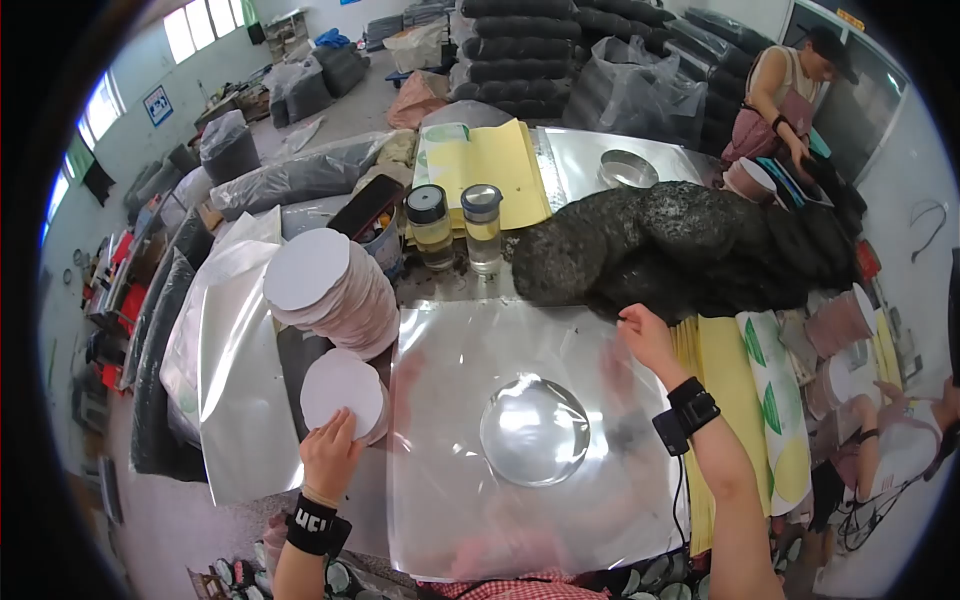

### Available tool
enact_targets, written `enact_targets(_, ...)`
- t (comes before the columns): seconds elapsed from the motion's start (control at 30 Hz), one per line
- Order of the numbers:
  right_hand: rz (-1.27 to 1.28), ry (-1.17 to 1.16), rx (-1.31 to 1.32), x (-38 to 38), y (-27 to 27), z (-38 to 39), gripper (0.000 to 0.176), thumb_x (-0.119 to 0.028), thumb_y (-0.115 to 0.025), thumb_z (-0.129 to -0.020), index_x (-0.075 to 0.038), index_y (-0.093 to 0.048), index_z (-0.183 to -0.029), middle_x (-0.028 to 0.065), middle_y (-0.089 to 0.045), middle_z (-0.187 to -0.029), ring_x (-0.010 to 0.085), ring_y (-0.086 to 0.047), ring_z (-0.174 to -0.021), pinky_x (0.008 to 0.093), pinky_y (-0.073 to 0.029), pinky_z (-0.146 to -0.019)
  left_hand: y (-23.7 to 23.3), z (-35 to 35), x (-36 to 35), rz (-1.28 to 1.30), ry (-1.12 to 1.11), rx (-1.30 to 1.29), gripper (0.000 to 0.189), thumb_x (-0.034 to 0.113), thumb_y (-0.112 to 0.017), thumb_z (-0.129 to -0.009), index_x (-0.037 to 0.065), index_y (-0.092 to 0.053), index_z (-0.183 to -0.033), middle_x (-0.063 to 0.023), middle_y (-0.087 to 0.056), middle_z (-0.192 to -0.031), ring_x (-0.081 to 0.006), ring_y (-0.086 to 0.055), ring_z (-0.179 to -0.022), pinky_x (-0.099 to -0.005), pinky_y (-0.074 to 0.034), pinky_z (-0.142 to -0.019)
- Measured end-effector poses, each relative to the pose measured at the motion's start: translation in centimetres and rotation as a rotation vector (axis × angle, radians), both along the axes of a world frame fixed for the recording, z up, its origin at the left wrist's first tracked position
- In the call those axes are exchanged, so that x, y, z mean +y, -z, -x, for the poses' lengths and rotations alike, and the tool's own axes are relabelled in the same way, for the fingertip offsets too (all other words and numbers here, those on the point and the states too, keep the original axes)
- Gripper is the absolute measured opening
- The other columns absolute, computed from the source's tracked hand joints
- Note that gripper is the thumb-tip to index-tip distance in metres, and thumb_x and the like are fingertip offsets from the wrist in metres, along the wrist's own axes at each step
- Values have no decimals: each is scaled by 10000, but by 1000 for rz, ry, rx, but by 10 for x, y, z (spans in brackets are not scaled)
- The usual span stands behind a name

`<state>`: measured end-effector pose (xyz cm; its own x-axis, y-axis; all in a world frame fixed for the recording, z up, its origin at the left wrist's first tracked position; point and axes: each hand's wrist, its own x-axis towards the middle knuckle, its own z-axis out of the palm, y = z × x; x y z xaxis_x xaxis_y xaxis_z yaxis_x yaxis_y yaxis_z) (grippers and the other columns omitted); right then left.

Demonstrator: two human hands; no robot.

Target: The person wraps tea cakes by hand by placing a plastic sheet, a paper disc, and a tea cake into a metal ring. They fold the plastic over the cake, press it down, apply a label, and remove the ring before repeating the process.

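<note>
Left hand (332, 458): on the short disc stack (340, 388), left of the clear sheet (440, 520); pinch unclear
Right hand (650, 343): curled by the black pile (640, 235); pinch unclear
Stack risk: sideways push could topple it

Tbl (437, 287) — shiny sht (455, 395), 2 jars (484, 238)

The room is a workshop or small factory floor: packed dark bags (520, 55) rise in piles at the back, a plastic-wrapped bundle (300, 178) lies behind the worktable, and stacks of white discs (340, 385), yellow sheets (505, 175) and a lumpy dark heap (640, 240) crowd the work area. Two co-workers (785, 95) occupy the right; the blurred clutter (125, 290) far left may be equipment.
</note>
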<state>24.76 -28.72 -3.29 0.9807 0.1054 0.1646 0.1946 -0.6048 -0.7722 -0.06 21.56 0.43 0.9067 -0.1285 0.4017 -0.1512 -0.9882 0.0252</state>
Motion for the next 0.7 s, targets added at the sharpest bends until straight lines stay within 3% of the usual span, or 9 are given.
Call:
enact_targets(0.13, 320, -155, -42, 47, -27, -2, 218, -131, -650, -845, -41, -656, -1043, 164, -706, -957, 324, -685, -876, 391, -551, -756, 0, 1, 10, -24, 27, 49, 379, 125, -750, -722, 47, -668, -1084, -104, -723, -1122, -239, -710, -1023, -392, -558, -769)
enact_targets(0.23, 504, -290, -499, 101, -53, -23, 340, -127, -632, -794, -79, -646, -1130, 149, -672, -1043, 301, -625, -1059, 380, -523, -845, -1, 0, 11, -39, 109, 8, 347, 140, -758, -734, 54, -671, -1058, -90, -732, -1095, -228, -721, -985, -384, -562, -748)
enact_targets(0.27, 602, -236, -696, 115, -37, -49, 353, -139, -612, -831, -62, -627, -1175, 165, -637, -1164, 327, -572, -1158, 436, -478, -948, -5, 0, 9, 24, 83, 32, 339, 144, -761, -740, 55, -676, -1055, -92, -733, -1087, -223, -724, -973, -380, -566, -744)
enact_targets(0.37, 891, -199, -848, 121, 23, -108, 335, -152, -590, -877, -83, -630, -1202, 159, -620, -1199, 353, -554, -1184, 508, -436, -1004, -25, -1, -4, 99, 34, 82, 334, 148, -771, -743, 57, -687, -1053, -95, -737, -1069, -224, -730, -947, -377, -574, -750)
enact_targets(0.43, 839, -283, -398, 121, 35, -122, 327, -155, -563, -918, -103, -637, -1233, 142, -651, -1175, 346, -554, -1211, 536, -407, -1035, -46, 7, -23, 104, 4, 123, 336, 147, -778, -741, 57, -693, -1053, -97, -739, -1060, -232, -732, -932, -379, -578, -759)
enact_targets(0.47, 618, -241, -358, 120, 24, -119, 300, -150, -541, -946, -92, -658, -1216, 151, -677, -1144, 358, -594, -1165, 515, -427, -1024, -56, 12, -42, 126, 120, -43, 336, 146, -774, -747, 55, -696, -1060, -97, -738, -1063, -248, -729, -931, -378, -579, -780)
enact_targets(0.5, 620, -241, -344, 118, 10, -119, 300, -150, -541, -946, -92, -658, -1216, 151, -677, -1144, 358, -594, -1165, 515, -427, -1024, -58, 12, -66, 162, 238, -209, 335, 145, -770, -752, 52, -699, -1067, -96, -736, -1066, -263, -727, -930, -377, -580, -801)
enact_targets(0.57, 15, -76, -548, 106, -16, -101, 288, -123, -529, -959, -50, -661, -1204, 182, -681, -1132, 384, -631, -1084, 492, -471, -974, -48, 0, -123, 246, 560, -277, 312, 145, -750, -776, 49, -702, -1069, -101, -721, -1097, -272, -708, -985, -371, -570, -850)
enact_targets(0.7, -43, -101, -532, 83, -112, 7, 304, -29, -552, -938, -19, -640, -1229, 206, -661, -1172, 398, -639, -1051, 443, -501, -952, 18, -20, -206, 252, 596, -44, 302, 150, -765, -761, 53, -709, -1042, -101, -692, -1140, -264, -682, -1051, -371, -552, -893)
